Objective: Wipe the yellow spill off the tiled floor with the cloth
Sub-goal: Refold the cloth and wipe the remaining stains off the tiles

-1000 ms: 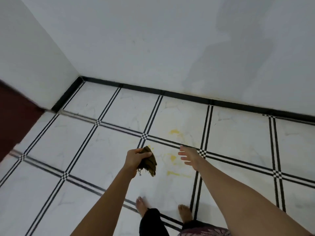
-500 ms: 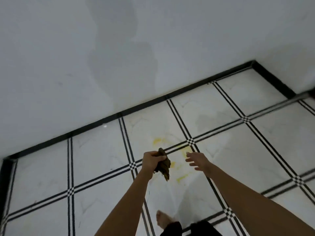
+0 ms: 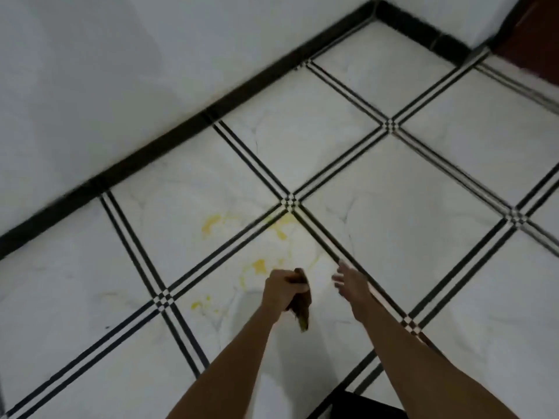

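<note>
Left hand (image 3: pixel 279 290) grips the cloth (image 3: pixel 301 300), which hangs clear of the floor (image 3: pixel 408 189); right hand (image 3: pixel 351 282) open, empty. The spill (image 3: pixel 260 266) lies just beyond the left hand, its patches strung toward the wall edge.

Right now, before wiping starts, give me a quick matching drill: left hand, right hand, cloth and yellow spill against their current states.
Things:
1. left hand
2. right hand
3. cloth
4. yellow spill

States:
A. open, fingers spread, holding nothing
B. dark brown, hanging bunched below a fist
C. closed in a grip
D. scattered in patches on the white tiles, across the black grout lines

Pairs: 1-C, 2-A, 3-B, 4-D
</note>
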